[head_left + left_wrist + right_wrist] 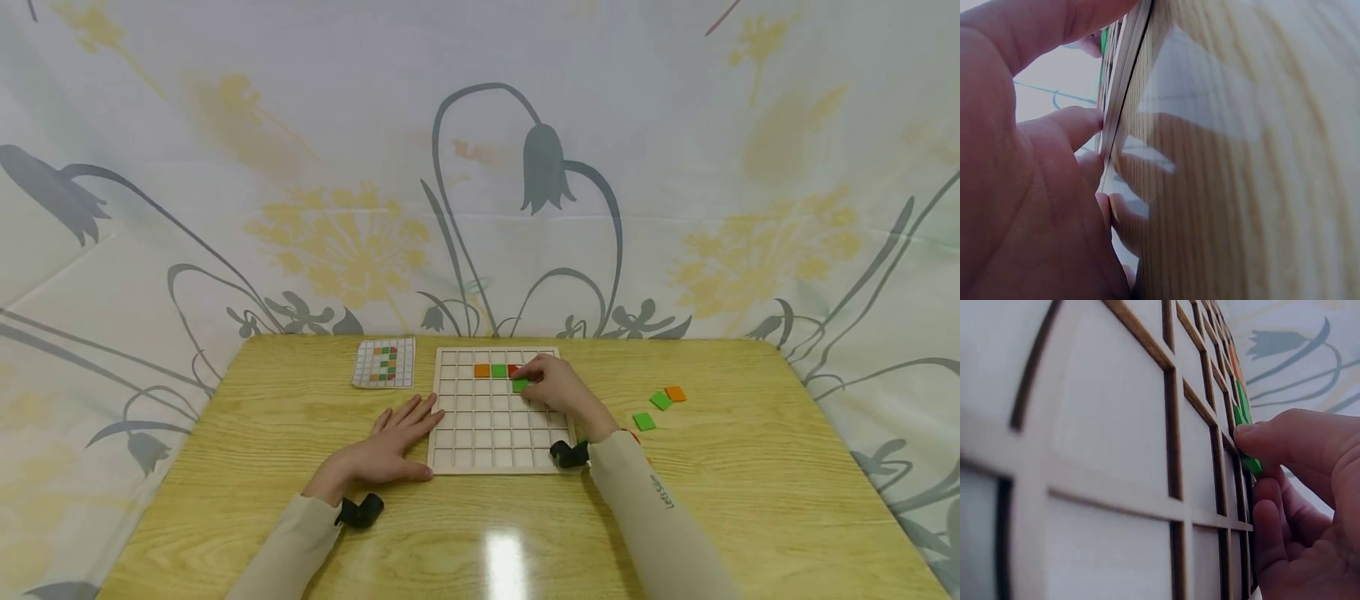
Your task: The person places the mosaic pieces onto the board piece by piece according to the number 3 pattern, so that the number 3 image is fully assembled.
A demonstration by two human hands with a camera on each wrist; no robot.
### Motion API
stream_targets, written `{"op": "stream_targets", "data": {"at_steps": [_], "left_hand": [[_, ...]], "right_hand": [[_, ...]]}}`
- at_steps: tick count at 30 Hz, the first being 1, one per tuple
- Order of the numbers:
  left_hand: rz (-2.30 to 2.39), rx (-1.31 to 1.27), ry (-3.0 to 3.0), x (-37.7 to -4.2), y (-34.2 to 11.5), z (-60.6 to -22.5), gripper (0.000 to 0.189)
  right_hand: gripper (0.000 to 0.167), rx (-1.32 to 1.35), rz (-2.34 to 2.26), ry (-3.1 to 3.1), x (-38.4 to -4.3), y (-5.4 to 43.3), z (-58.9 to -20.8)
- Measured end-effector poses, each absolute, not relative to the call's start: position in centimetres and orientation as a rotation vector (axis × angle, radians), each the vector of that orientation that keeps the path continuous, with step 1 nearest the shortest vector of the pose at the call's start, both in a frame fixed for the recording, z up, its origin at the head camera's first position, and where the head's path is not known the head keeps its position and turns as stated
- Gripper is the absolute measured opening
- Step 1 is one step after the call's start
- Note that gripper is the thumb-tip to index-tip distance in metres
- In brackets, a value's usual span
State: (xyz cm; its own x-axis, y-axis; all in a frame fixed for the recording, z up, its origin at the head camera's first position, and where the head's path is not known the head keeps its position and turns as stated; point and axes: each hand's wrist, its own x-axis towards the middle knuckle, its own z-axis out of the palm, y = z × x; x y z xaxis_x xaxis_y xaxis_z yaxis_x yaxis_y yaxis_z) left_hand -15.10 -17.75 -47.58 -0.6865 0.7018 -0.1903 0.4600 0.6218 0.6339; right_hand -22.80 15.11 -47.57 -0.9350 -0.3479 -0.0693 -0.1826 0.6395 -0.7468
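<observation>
A wooden grid board lies flat on the table. In one row near its far edge are an orange tile, a green tile and a red tile. My right hand pinches another green tile just below the red one; in the right wrist view the thumb lies against this green tile. Its index fingertip partly covers the red tile. Fingers spread, my left hand rests on the table, its fingertips and thumb touching the board's left edge. The left wrist view shows that palm beside the board.
A pattern card with a coloured grid lies left of the board. Right of it are loose green tiles and an orange tile; the right sleeve partly hides more pieces. A flowered cloth hangs behind the table.
</observation>
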Motion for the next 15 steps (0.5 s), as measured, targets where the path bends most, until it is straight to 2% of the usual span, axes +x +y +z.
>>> {"op": "stream_targets", "data": {"at_steps": [15], "left_hand": [[0.799, 0.907, 2.413, -15.05, -17.73, -47.46, 0.085]], "right_hand": [[0.029, -0.449, -1.183, 2.623, -22.87, 14.60, -47.51]]}}
